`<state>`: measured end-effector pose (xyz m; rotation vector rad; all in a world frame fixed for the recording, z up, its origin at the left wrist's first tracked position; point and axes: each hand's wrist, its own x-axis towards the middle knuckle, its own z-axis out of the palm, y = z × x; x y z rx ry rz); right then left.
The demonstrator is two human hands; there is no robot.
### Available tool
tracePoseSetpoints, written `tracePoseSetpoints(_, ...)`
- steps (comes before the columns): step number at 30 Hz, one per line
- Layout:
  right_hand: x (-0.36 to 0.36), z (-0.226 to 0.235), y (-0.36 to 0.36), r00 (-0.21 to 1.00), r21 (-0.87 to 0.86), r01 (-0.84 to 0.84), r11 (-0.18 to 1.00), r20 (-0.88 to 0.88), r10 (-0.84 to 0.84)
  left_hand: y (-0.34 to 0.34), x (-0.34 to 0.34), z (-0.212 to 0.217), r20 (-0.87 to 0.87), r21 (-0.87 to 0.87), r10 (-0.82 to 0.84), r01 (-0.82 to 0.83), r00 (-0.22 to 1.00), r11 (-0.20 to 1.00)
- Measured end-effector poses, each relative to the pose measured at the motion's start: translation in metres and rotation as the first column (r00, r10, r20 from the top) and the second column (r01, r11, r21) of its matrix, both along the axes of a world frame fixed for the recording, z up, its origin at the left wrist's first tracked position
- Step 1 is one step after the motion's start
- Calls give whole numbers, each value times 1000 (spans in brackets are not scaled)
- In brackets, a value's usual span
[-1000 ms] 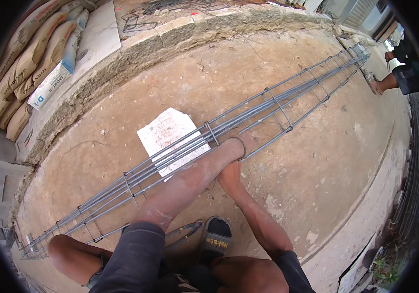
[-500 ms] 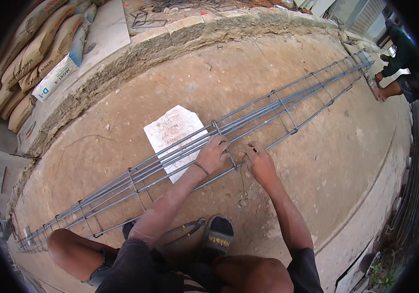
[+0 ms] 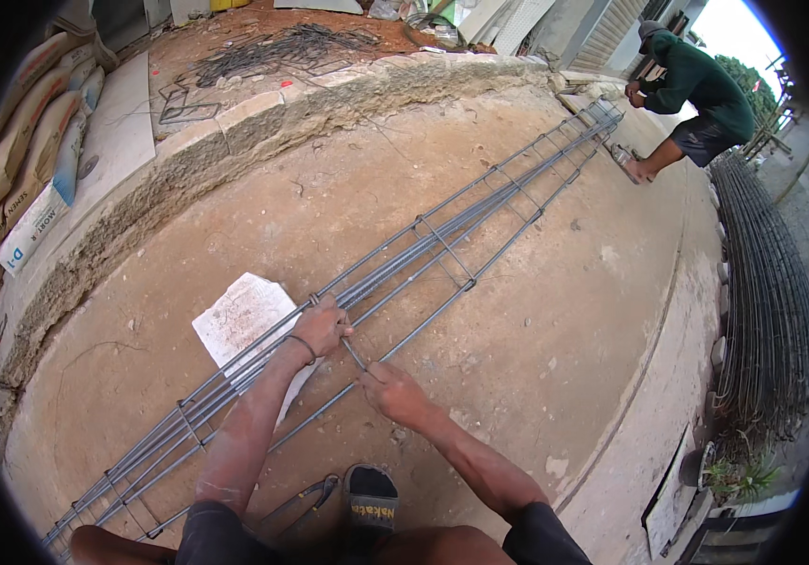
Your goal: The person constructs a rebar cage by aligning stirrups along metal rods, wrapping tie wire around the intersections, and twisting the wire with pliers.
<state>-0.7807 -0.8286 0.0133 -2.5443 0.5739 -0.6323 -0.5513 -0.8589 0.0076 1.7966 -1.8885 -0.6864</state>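
Observation:
A long cage of steel reinforcing bars (image 3: 404, 254) runs diagonally over the ground, with square stirrups spaced along it. My left hand (image 3: 323, 327) is closed around the upper part of one stirrup (image 3: 354, 353), beside the bundled inner bars. At that stirrup's lower corner, by the near long bar, my right hand (image 3: 393, 394) has its fingers closed. The exact grip there is partly hidden by the fingers. A white slab (image 3: 246, 315) lies beneath the bars next to my left hand. Pincers (image 3: 315, 499) rest on the ground beside my sandal (image 3: 372, 499).
A co-worker (image 3: 696, 94) bends at the cage's far end. Stacked bags (image 3: 28, 169) stand at the left, behind a rough concrete ledge (image 3: 263, 127). Thin steel pieces (image 3: 273, 56) are heaped beyond it. Long bars (image 3: 767, 301) lie along the right.
The view has swung, and more of the co-worker shows, now more upright. My right hand has come down onto the stirrup's lower corner; my left hand stays at the stirrup's upper part.

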Motion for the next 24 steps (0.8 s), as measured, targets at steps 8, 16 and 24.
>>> tracePoseSetpoints(8, 65, 54, 16, 889, 309, 294, 904, 259, -378, 2, 11, 2, -89, 8, -4, 5, 996, 1000)
tracePoseSetpoints(16, 52, 61, 28, 873, 386, 292, 875, 265, -409, 59, -52, 4, -150, -631, 174, -229, 973, 741)
tracePoseSetpoints(24, 35, 56, 58, 881, 638, 393, 662, -54, -470, 42, -17, -15, -323, -303, 170, -272, 931, 913)
